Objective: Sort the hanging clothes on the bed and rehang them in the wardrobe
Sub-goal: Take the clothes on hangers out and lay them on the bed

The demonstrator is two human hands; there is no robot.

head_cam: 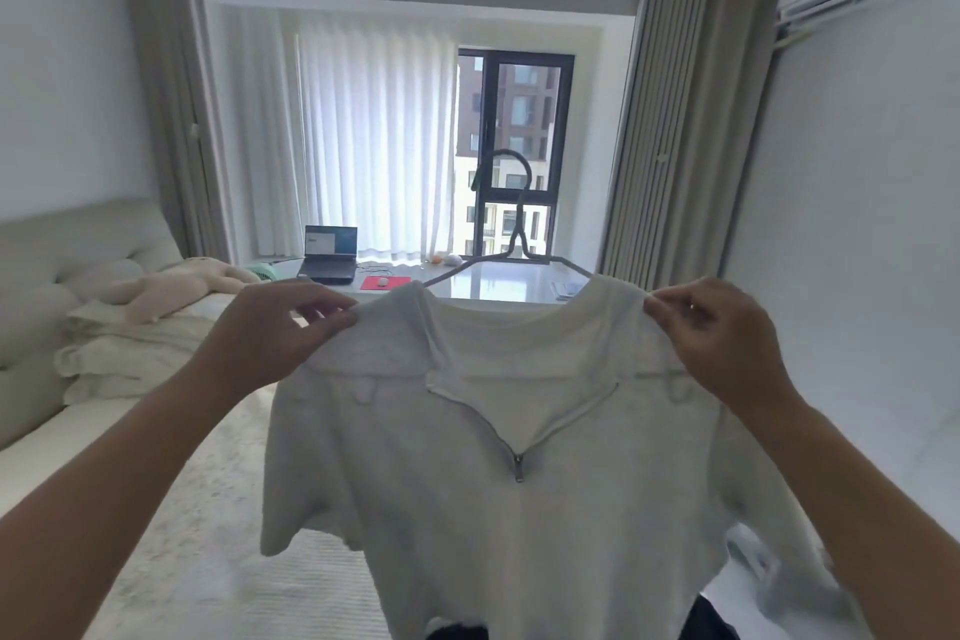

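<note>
I hold the white zip-neck top [519, 509] in the lower centre of the frame, front facing me, collar up and hem down, so its long axis runs vertically; the shoulder line runs level from left to right. It hangs on a grey hanger [511, 229] whose hook points up and curls toward the left, in front of the window [514, 151]. My left hand [270, 333] pinches the left shoulder seam between thumb and fingers, and my right hand [727, 343] pinches the right shoulder seam the same way. Both forearms rise from the lower corners. The bed [171, 431] lies at lower left with pillows [119, 353] and a plush toy [171, 291]. A laptop [330, 255] stands on the sill at centre. The top blocks the view below it.
</note>
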